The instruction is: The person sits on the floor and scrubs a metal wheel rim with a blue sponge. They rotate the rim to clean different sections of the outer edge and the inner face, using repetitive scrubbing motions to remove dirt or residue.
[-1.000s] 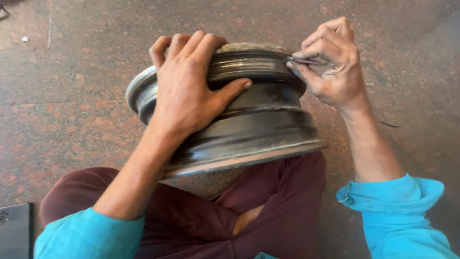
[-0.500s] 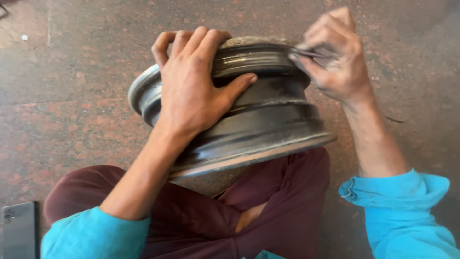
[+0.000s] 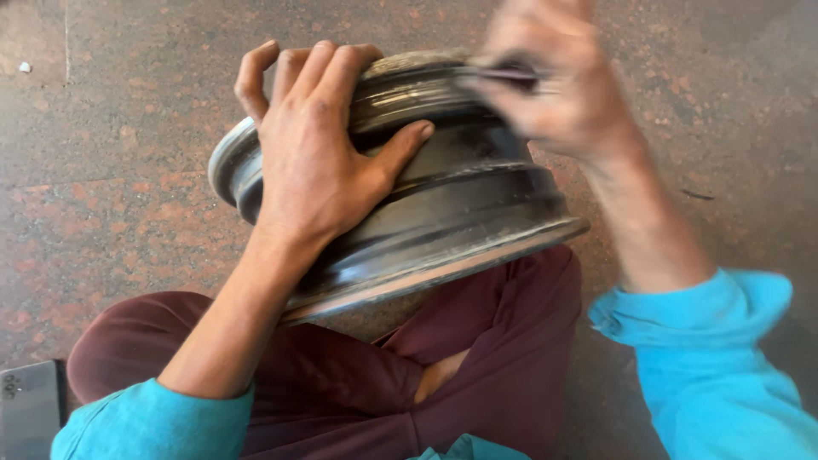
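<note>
The person sits cross-legged on a speckled reddish stone floor point(image 3: 128, 196) with a dark steel wheel rim point(image 3: 460, 204) propped on edge against the maroon trousers point(image 3: 358, 383). The rim tilts away from the body, its lower flange resting just above the crossed legs.

The left hand point(image 3: 315, 162) lies flat over the rim's barrel. Its fingers point(image 3: 319, 68) are spread and curled over the top edge, fingertips hooked onto the far side, while the thumb stretches out to the right along one of the grooves. It is a broad open-palmed grip, pressing on the rim rather than closing around it.

The right hand point(image 3: 562, 94) is blurred. It sits at the upper right of the rim, just beyond the left thumb's tip, with fingers bunched together and pinched on a thin dark strip point(image 3: 503, 77), which lies against the rim's top edge. What the strip is cannot be made out.

Both arms wear bright turquoise sleeves point(image 3: 716, 358), pushed up. A dark phone point(image 3: 30, 409) lies on the floor well apart from either hand, beside the left knee.
</note>
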